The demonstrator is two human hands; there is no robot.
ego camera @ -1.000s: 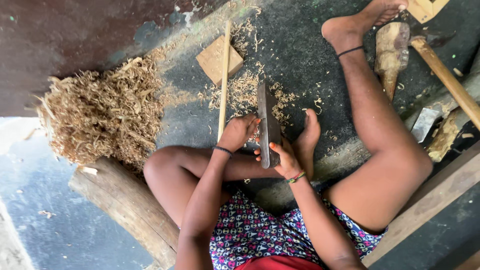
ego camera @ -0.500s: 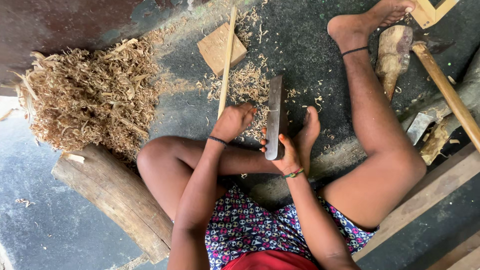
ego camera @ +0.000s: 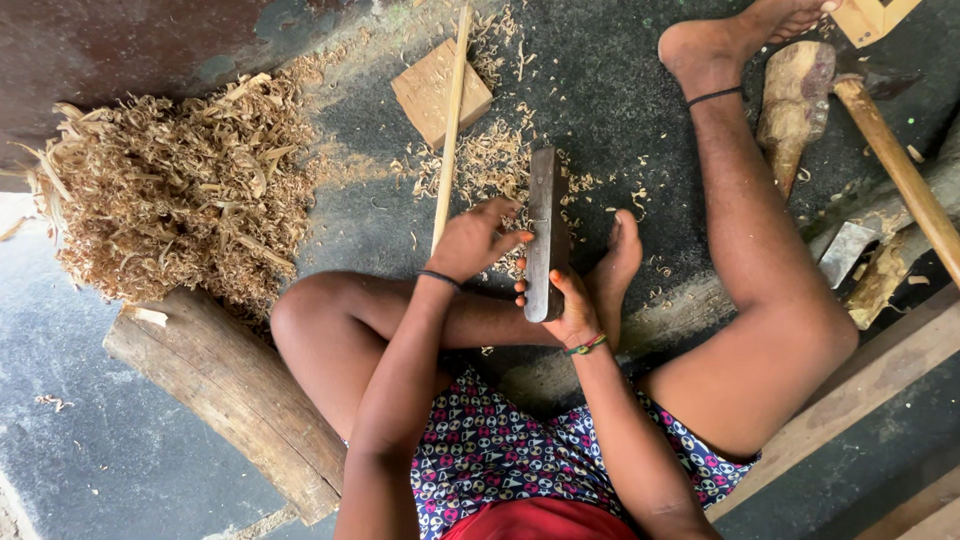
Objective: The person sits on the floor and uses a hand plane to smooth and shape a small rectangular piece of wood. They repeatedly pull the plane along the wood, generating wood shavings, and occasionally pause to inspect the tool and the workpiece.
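Seated on the floor point(ego camera: 620, 90), left leg folded, right leg stretched out to the right. Blade point(ego camera: 546, 232) upright between the hands: right hand point(ego camera: 570, 308) at its lower end, left hand point(ego camera: 473, 238) just left of it, on the stick point(ego camera: 451, 120). Stick running up from the left hand, across the right edge of a block point(ego camera: 428, 92). Shavings point(ego camera: 490, 165) strewn around stick and blade. Heap of shavings point(ego camera: 170, 180) far left; log point(ego camera: 230, 395) below it, beside the folded knee. Right of the stretched leg: club point(ego camera: 792, 105), handle point(ego camera: 895, 165), plank point(ego camera: 870, 385).
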